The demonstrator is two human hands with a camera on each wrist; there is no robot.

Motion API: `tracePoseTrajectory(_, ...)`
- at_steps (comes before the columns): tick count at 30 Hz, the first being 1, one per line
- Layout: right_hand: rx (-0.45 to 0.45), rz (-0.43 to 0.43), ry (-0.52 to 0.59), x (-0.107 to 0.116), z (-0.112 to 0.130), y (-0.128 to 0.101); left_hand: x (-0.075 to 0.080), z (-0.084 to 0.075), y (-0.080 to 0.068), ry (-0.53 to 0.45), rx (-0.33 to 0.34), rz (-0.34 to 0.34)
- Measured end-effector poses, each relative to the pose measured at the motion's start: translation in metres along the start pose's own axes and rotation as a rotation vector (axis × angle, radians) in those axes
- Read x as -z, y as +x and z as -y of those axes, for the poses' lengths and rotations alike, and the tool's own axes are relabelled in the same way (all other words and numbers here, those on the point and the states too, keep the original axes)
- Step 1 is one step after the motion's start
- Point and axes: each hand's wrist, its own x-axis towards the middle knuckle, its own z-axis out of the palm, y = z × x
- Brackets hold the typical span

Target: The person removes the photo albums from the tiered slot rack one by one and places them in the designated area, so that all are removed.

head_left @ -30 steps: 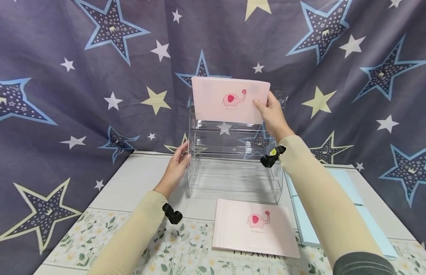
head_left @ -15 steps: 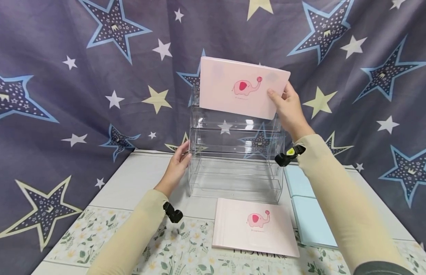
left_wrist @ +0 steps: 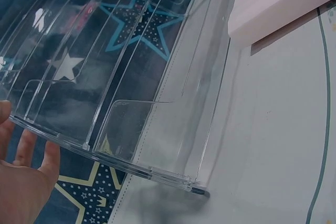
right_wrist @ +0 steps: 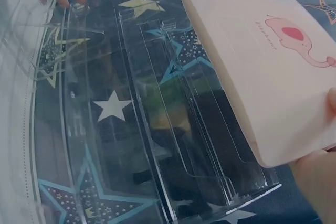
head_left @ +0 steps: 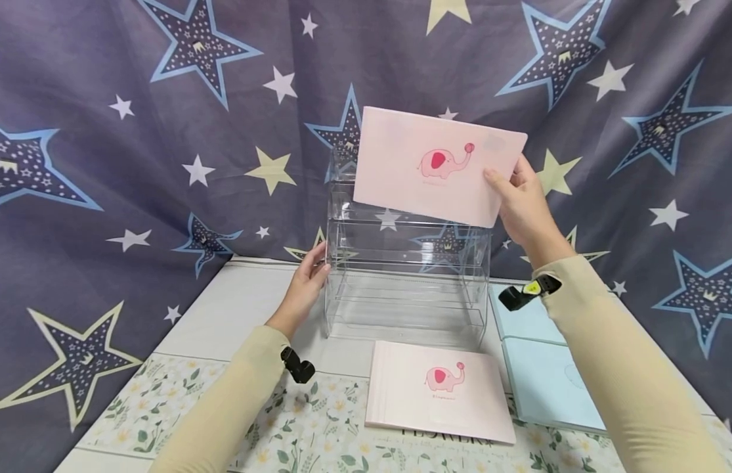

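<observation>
My right hand [head_left: 522, 200] grips the right end of a pink notebook [head_left: 436, 164] with an elephant print and holds it in the air, tilted, in front of the top of a clear tiered acrylic rack [head_left: 404, 276]. In the right wrist view the pink notebook [right_wrist: 273, 61] hovers over the rack's steps [right_wrist: 152, 129]. My left hand [head_left: 306, 282] rests with straight fingers against the rack's left side wall. The left wrist view shows the rack wall [left_wrist: 131, 103] and my palm [left_wrist: 21, 182] beside it.
A second pink elephant notebook [head_left: 439, 391] lies flat on the table in front of the rack. Light blue notebooks [head_left: 549, 381] lie to the right of it. A star-patterned curtain [head_left: 135, 131] hangs close behind the rack. A floral cloth [head_left: 224, 427] covers the table's front.
My right hand has lifted the pink notebook off the rack's top tier and carried it up, then rightward and toward me. The left hand has stayed on the rack.
</observation>
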Motion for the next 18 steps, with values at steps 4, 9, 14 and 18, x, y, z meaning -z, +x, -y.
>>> tracePoseTrajectory(4, -0.030, -0.001, -0.023, 0.006, 0.003, -0.014, 0.001, -0.001, 0.000, 0.025, 0.004, -0.003)
tracePoseTrajectory(9, -0.082, -0.013, -0.055, 0.013, 0.006, -0.031, 0.001, 0.000, 0.001, 0.041, 0.003, -0.011)
tracePoseTrajectory(14, -0.142, -0.002, -0.080, 0.017, 0.006, -0.048, 0.001, 0.000, 0.000, 0.040, 0.001, -0.012)
tracePoseTrajectory(18, -0.176, 0.028, -0.068, 0.018, 0.004, -0.060, 0.000, -0.001, 0.000, 0.056, 0.000, -0.015)
